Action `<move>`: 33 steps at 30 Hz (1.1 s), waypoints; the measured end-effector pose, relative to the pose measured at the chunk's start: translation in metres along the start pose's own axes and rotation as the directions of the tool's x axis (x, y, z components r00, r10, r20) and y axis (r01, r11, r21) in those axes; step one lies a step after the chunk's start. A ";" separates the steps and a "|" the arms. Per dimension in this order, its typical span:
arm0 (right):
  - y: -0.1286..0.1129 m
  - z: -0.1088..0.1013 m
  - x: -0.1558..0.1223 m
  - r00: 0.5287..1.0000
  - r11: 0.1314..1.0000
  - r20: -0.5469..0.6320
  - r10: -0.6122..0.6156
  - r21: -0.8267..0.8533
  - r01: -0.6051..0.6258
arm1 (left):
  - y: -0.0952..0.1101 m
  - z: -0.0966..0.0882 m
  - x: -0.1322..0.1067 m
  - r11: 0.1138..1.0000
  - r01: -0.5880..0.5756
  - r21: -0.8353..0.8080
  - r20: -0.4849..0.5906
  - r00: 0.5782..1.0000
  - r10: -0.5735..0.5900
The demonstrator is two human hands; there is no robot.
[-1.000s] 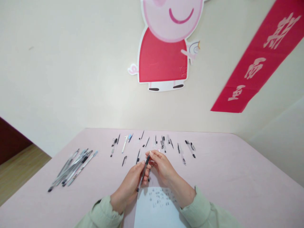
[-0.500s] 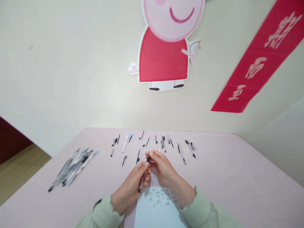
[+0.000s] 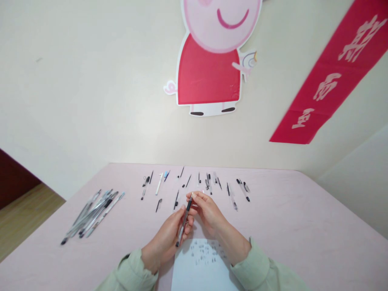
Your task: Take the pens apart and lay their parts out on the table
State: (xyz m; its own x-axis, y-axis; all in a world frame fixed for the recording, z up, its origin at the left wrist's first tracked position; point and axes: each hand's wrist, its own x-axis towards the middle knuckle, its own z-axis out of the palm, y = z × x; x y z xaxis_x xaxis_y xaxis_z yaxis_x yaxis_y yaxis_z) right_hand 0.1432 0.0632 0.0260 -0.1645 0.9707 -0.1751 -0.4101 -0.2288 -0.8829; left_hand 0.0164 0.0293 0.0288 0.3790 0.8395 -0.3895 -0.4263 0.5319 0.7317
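In the head view, a pen (image 3: 184, 222) is held tilted at lower centre by the left hand (image 3: 167, 233); its upper end is pinched by the right hand (image 3: 209, 211). Paper (image 3: 200, 277) is seen below, at bottom centre; pens (image 3: 94, 214) are piled lower left.

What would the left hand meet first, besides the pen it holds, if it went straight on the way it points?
Probably the right hand, which lies ahead of the left hand at the upper end of the pen; depth is unclear.
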 end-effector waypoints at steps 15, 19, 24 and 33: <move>-0.009 -0.014 0.008 0.999 0.994 -0.045 0.009 -0.112 -0.014 | 0.004 0.000 -0.004 0.996 -0.071 0.061 0.036 0.997 0.069; -0.004 -0.008 0.004 0.999 0.954 0.015 -0.050 -0.297 0.053 | 0.003 -0.004 0.000 0.988 -0.122 0.097 -0.028 0.992 0.125; 0.001 0.000 -0.001 0.969 0.824 0.102 -0.226 -0.511 0.245 | 0.003 -0.009 0.004 0.983 -0.147 0.114 -0.088 0.984 0.157; 0.005 0.005 -0.007 0.929 0.685 0.196 -0.315 -0.631 0.366 | 0.008 -0.011 0.004 0.965 -0.178 0.191 -0.130 0.970 0.205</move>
State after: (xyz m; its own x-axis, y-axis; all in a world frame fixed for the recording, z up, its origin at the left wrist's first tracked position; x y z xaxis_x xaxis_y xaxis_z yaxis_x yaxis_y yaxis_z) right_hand 0.1382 0.0549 0.0249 -0.1996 0.9590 0.2011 0.2248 0.2445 -0.9432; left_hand 0.0058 0.0385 0.0266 0.1734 0.9378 -0.3007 -0.3225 0.3426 0.8824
